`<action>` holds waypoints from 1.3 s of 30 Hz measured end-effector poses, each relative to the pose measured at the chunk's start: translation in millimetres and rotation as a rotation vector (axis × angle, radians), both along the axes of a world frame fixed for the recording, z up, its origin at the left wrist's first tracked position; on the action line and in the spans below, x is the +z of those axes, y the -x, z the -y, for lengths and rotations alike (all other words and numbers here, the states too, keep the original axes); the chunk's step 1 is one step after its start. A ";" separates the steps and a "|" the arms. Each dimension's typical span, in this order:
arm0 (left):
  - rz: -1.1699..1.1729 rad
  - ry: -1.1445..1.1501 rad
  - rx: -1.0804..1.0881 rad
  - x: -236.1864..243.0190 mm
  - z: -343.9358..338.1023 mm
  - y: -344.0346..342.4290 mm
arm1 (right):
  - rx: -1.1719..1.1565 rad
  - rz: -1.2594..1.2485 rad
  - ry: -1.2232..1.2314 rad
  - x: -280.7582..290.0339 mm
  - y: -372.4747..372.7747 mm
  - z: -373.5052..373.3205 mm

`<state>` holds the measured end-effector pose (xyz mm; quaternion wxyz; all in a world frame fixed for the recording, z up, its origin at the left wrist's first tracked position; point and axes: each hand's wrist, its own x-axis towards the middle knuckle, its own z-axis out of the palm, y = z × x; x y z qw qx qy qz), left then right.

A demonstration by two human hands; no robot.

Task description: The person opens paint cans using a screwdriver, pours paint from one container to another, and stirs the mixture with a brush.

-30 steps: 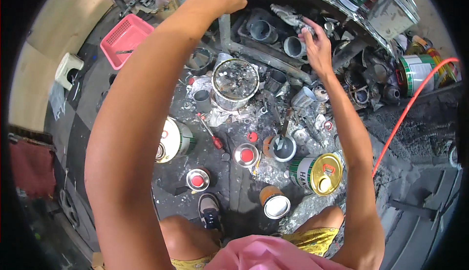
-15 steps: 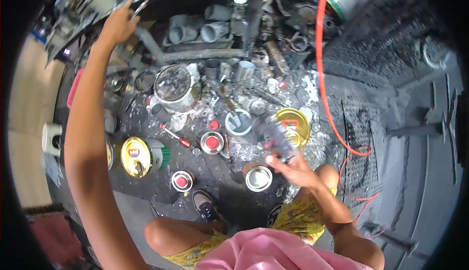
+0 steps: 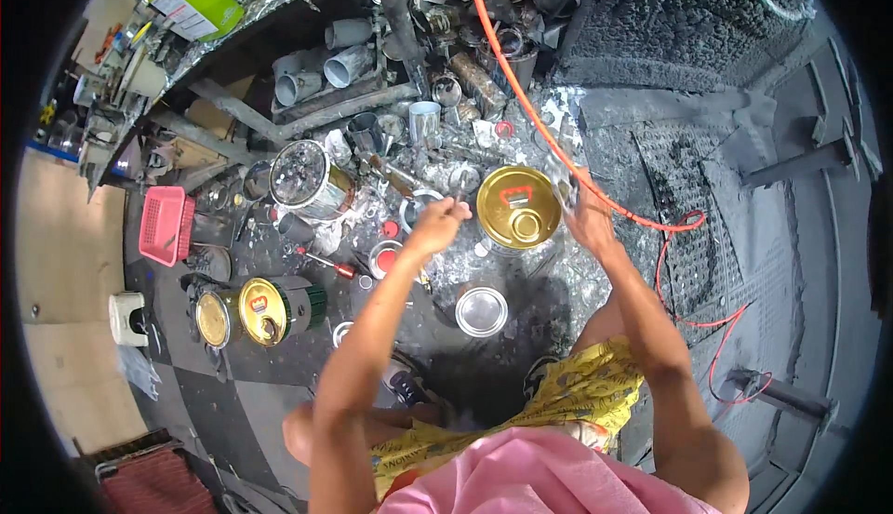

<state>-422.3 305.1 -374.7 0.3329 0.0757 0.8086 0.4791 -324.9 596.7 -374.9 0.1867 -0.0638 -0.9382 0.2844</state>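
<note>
My left hand (image 3: 440,228) is closed around a small slim tool (image 3: 461,189), partly hidden by the fingers, just right of a grey-filled cup (image 3: 414,207) with a stirrer (image 3: 395,177) leaning from it. My right hand (image 3: 591,216) holds a grey metallic object (image 3: 564,188), too indistinct to name, beside a gold-lidded can (image 3: 519,209). Below the hands stands a small silver-lidded tin (image 3: 482,312). A red-capped tin (image 3: 386,264) is partly behind my left forearm.
A cluttered bench (image 3: 265,12) spans the back, with grey cups (image 3: 346,67) beneath. A large stained bucket (image 3: 302,179), two gold-lidded cans (image 3: 265,312), a pink basket (image 3: 166,226) and a white stool (image 3: 127,319) are left. A red hose (image 3: 521,95) crosses by my right hand.
My left hand has dropped from the bench edge to beside the cup. My right hand has moved from the under-bench clutter down and rightward with the grey object. The view has swung.
</note>
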 end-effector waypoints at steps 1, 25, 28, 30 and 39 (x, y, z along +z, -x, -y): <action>0.049 0.012 0.058 -12.1 -13.0 -11.0 | -0.066 0.168 0.083 -14.4 10.8 -10.9; -0.119 -0.137 0.114 -52.5 -10.5 -15.5 | -0.353 0.252 1.023 -93.0 -95.4 85.8; -0.238 -0.155 0.217 -50.1 8.6 -18.9 | -0.257 0.289 0.594 -66.9 -93.0 79.5; -0.213 -0.263 0.344 -32.2 4.1 -23.1 | -0.160 0.284 0.264 -21.4 -88.6 62.7; -0.170 -0.514 0.557 -34.2 -4.2 -34.1 | -0.034 0.109 0.248 -15.4 -30.1 28.6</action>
